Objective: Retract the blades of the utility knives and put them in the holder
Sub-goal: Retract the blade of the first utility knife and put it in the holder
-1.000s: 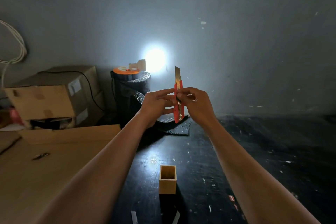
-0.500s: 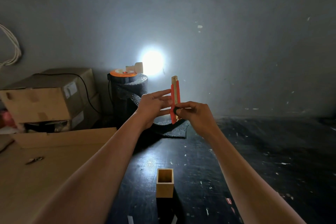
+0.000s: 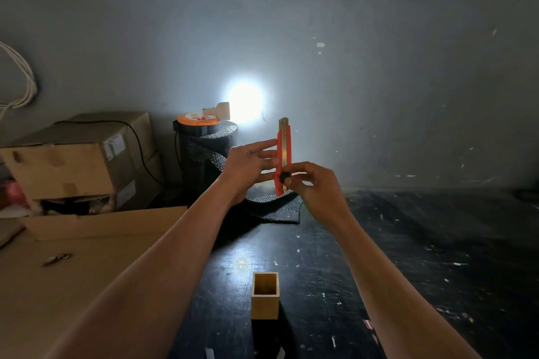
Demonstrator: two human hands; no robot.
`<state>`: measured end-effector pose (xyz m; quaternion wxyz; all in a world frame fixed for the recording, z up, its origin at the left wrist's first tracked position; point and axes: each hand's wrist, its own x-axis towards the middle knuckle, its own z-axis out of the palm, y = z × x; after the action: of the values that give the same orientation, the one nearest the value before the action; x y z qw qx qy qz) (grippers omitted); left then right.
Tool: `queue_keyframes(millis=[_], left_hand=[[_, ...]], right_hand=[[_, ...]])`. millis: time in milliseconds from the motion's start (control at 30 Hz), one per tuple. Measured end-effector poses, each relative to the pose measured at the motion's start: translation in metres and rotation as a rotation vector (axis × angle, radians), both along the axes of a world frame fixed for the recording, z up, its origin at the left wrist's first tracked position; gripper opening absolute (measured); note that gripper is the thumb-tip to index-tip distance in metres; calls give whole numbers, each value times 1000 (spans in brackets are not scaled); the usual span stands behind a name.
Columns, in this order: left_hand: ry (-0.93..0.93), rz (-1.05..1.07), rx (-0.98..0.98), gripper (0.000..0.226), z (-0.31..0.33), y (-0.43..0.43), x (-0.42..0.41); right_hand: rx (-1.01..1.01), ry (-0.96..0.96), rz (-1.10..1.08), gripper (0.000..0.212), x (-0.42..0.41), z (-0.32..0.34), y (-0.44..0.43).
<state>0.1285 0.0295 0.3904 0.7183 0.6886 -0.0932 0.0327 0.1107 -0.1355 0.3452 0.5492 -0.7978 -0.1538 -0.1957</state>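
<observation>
Both hands' grip closed on upright red utility knife [image 3: 283, 159], left hand [image 3: 248, 167], right hand [image 3: 313, 183].

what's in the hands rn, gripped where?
Red utility knife, upright. Left hand fingers steady its mid-body; right hand pinches the black slider near the bottom.

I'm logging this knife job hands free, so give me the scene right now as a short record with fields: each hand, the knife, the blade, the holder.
left hand: fingers steadying the knife's side
right hand: pinching the knife's lower end at the black slider
utility knife: red, held upright above the table
blade: only a short metal tip shows above the body
holder: wooden, open-topped, standing on the dark table, looks empty
</observation>
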Motion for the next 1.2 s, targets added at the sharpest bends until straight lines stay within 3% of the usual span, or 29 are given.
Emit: queue_keyframes(millis=[533, 900, 1033, 1200], left_hand=[[-16, 3, -14, 45, -4, -1, 6], [-10, 37, -36, 42, -19, 6, 16], [7, 24, -38, 44, -29, 10, 18], [50, -37, -67, 45, -53, 13, 15]], right_hand=[[-14, -23, -7, 31, 5, -6, 4], [37, -14, 23, 17, 12, -16, 8], [124, 31, 5, 28, 17, -19, 10], [75, 45, -74, 30, 31, -16, 9]])
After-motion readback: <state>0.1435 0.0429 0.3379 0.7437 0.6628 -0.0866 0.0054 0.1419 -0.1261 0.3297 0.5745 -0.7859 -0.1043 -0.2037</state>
